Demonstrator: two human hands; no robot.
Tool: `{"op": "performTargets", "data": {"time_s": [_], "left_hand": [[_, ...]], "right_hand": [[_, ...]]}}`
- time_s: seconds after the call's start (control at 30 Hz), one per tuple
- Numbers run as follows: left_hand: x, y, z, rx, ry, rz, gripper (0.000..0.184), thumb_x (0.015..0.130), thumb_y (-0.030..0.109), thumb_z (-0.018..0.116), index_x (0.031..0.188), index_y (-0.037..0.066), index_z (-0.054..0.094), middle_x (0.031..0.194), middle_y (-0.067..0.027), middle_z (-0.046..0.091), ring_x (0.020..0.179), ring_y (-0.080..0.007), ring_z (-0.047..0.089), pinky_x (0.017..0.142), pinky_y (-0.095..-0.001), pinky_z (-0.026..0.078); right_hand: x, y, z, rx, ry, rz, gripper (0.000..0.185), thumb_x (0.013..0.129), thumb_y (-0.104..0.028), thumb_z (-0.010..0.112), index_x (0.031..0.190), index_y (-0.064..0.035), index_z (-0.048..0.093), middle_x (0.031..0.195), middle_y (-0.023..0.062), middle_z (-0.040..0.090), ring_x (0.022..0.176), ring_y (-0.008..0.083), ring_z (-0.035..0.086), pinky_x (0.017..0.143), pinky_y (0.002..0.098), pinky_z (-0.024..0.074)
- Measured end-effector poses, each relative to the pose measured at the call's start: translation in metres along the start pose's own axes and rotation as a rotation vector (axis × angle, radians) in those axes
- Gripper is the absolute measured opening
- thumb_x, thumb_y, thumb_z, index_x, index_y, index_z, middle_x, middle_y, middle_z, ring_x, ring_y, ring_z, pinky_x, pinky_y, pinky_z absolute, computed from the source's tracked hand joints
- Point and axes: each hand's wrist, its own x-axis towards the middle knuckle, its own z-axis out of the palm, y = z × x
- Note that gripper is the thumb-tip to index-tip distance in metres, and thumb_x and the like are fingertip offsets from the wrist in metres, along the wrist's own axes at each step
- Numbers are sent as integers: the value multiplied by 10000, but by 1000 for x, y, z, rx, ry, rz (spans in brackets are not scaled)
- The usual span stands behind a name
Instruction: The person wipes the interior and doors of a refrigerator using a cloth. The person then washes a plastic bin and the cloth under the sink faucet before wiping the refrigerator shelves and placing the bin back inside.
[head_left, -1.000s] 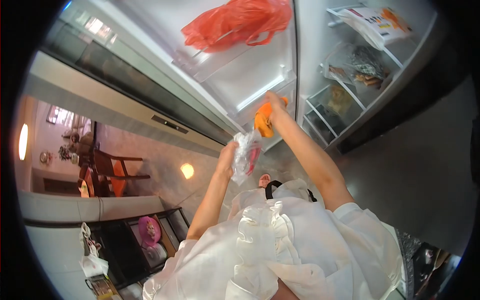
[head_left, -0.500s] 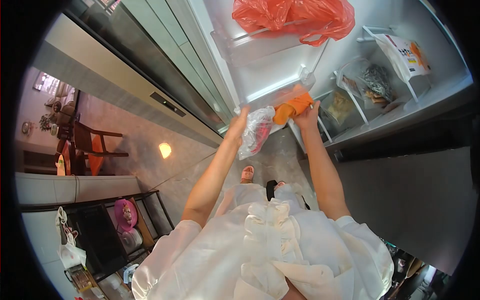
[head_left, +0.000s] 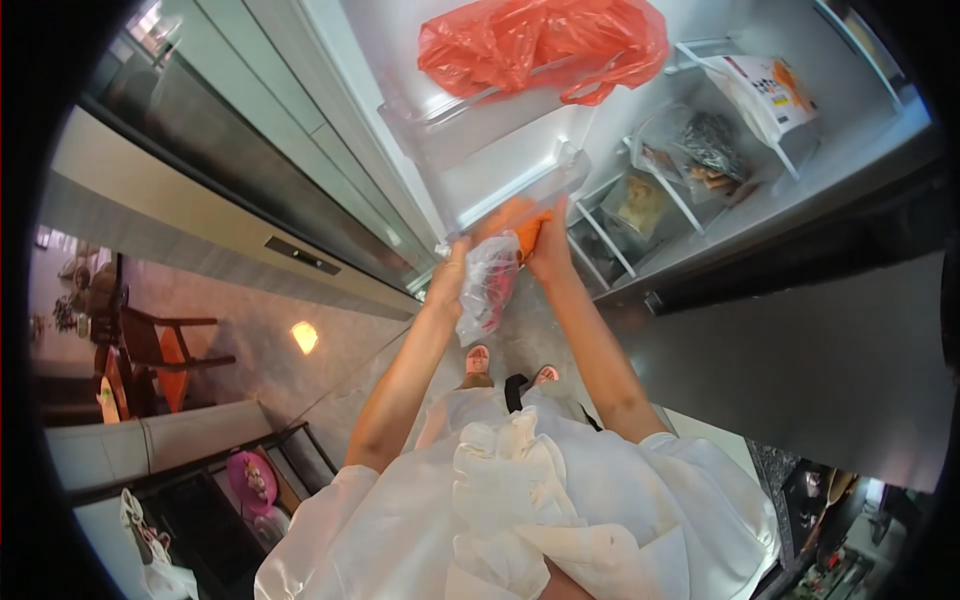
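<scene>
My left hand (head_left: 450, 275) is closed on a clear plastic bag (head_left: 487, 290) with something pink-red inside, hanging down over the floor. Close by on the right, my right hand (head_left: 549, 248) is closed on a crumpled orange bundle (head_left: 528, 236), whether cloth or bag I cannot tell. Part of the bundle shows through the transparent lower shelf bin (head_left: 530, 190) of the open fridge. Bundle and clear bag touch or overlap; the fingertips of both hands are partly hidden.
A red plastic bag (head_left: 540, 45) fills the upper shelf. On the right, door racks hold a white printed packet (head_left: 762, 95), a bag of dark dried food (head_left: 712, 145) and a pale packet (head_left: 638, 205). A long fridge door (head_left: 250, 235) stands at left; a wooden chair (head_left: 165, 340) is beyond.
Both hands have moved forward against the lower bin, and part of the orange bundle now lies behind its clear front. The clear bag still hangs from my left hand. The view has shifted slightly.
</scene>
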Motion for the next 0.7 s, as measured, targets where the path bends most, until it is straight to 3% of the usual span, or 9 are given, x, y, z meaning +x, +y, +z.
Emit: {"op": "performTargets", "data": {"time_s": [0.03, 0.07, 0.13, 0.17, 0.23, 0.37, 0.43, 0.57, 0.7], "left_hand": [[-1, 3, 1, -109, -84, -94, 533, 882, 443, 591, 1164, -9, 579, 1065, -117, 650, 918, -224, 645, 809, -364, 521], [0, 2, 1, -98, -102, -94, 533, 882, 443, 591, 1164, -9, 579, 1065, -117, 650, 918, -224, 645, 809, -364, 521], [2, 1, 2, -118, -86, -102, 505, 886, 432, 577, 1141, -4, 588, 1043, -119, 656, 885, -238, 661, 757, -383, 546], [-1, 2, 3, -114, -99, -103, 505, 886, 432, 577, 1141, -4, 588, 1043, -119, 656, 885, -238, 661, 757, -383, 546], [-6, 8, 4, -12, -108, -96, 475, 916, 464, 517, 1107, 38, 607, 990, -91, 676, 845, -219, 650, 765, -363, 538], [-12, 11, 2, -17, -162, -114, 440, 905, 430, 539, 1097, 41, 609, 980, -90, 676, 832, -219, 650, 761, -360, 539], [-8, 11, 1, -92, -217, -121, 479, 874, 414, 584, 1125, 7, 600, 997, -118, 674, 864, -241, 668, 767, -376, 549], [-10, 11, 2, -104, -195, -153, 467, 870, 391, 588, 1142, 12, 595, 1017, -114, 676, 869, -242, 669, 782, -383, 548], [-16, 12, 8, -159, -253, -77, 496, 858, 392, 621, 1204, 39, 572, 1098, -105, 666, 943, -254, 660, 824, -387, 543]], "right_hand": [[27, 0, -28, -124, -90, -61, 571, 903, -647, 453, 956, -88, 556, 958, 107, 611, 892, 251, 622, 769, 410, 530], [24, -5, -19, -125, -90, -82, 571, 903, -647, 453, 956, -88, 556, 958, 107, 611, 892, 251, 622, 769, 410, 530], [22, -11, 1, -160, 221, 120, 361, 900, -430, 591, 906, -70, 566, 760, 54, 583, 699, 210, 617, 631, 362, 531], [26, -5, -5, -163, 222, 107, 361, 900, -430, 591, 906, -70, 566, 760, 54, 583, 699, 210, 617, 631, 362, 531], [30, 5, 0, -81, 214, -2, 218, 853, -278, 603, 838, -65, 562, 727, 52, 567, 643, 199, 591, 549, 358, 495], [11, 4, 20, -214, 386, 8, 334, 800, -362, 595, 910, -47, 573, 844, 103, 612, 778, 249, 614, 660, 405, 510], [12, 4, 30, -190, 434, -105, 195, 802, -231, 590, 770, -39, 575, 705, 73, 586, 611, 213, 585, 508, 341, 468], [7, 0, 31, -236, 466, -73, 209, 798, -240, 594, 775, -34, 579, 698, 79, 592, 602, 224, 589, 524, 353, 487], [23, -3, 4, -177, 329, -44, 278, 802, -299, 624, 834, -24, 595, 751, 109, 634, 664, 251, 635, 549, 365, 520]]}}
